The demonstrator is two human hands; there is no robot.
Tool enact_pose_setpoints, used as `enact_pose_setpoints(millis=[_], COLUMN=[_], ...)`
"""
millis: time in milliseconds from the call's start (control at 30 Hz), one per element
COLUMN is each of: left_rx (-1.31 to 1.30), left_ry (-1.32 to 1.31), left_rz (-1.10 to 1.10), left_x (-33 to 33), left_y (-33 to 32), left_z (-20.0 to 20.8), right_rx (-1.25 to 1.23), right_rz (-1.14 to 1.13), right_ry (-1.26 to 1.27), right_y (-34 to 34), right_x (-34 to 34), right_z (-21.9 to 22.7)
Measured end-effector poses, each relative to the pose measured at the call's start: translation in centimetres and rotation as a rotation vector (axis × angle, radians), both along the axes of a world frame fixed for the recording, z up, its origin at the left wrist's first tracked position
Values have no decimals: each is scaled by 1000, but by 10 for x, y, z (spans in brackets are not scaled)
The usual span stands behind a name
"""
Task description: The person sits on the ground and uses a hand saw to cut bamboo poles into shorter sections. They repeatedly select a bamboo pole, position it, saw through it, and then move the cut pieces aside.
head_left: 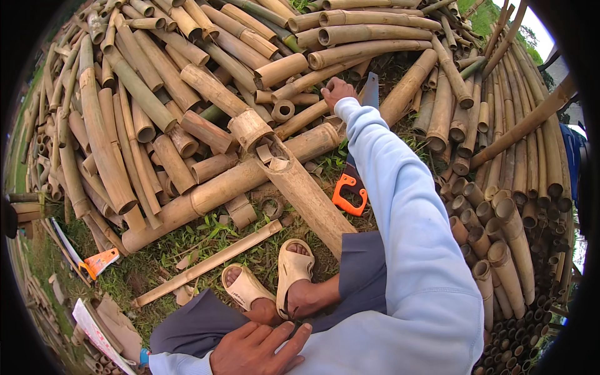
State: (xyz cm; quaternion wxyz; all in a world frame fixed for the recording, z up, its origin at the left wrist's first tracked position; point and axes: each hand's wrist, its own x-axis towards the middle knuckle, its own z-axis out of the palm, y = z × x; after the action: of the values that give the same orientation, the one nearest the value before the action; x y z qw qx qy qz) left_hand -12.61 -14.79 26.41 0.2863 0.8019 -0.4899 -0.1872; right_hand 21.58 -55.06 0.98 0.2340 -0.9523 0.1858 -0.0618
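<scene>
I wear a pale-blue long-sleeved sweatshirt [415, 275], its body toward five o'clock, one snug cuff [347, 109] at one o'clock; dark slate-grey trousers [194, 322] at seven; cream open-toed slides [297, 264] near six, one strap dark-lettered.

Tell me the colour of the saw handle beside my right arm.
The saw handle is mostly bright orange, clearest in the head view.

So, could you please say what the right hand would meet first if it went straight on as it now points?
The right hand would probably first meet the slanting bamboo pole just beyond its knuckles, though depth there is hard to judge.
</scene>
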Motion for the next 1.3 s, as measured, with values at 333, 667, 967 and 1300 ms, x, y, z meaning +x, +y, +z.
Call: enact_pose_setpoints(millis=[333,667,967,1300], left_rx=[97,125,-12,52], left_ry=[110,62,-108,-290], left_rz=[160,134,82,262], left_x=[35,41,15,18], left_y=[-7,-12,-8,0], left_z=[-17,-15,8,9], right_rx=[-262,-464,-531,-288], right_rz=[-125,126,320,512], right_ry=[18,177,41,-122], right_y=[2,-26,-12,178], right_x=[110,102,28,-37], right_z=[-2,5,94,104])
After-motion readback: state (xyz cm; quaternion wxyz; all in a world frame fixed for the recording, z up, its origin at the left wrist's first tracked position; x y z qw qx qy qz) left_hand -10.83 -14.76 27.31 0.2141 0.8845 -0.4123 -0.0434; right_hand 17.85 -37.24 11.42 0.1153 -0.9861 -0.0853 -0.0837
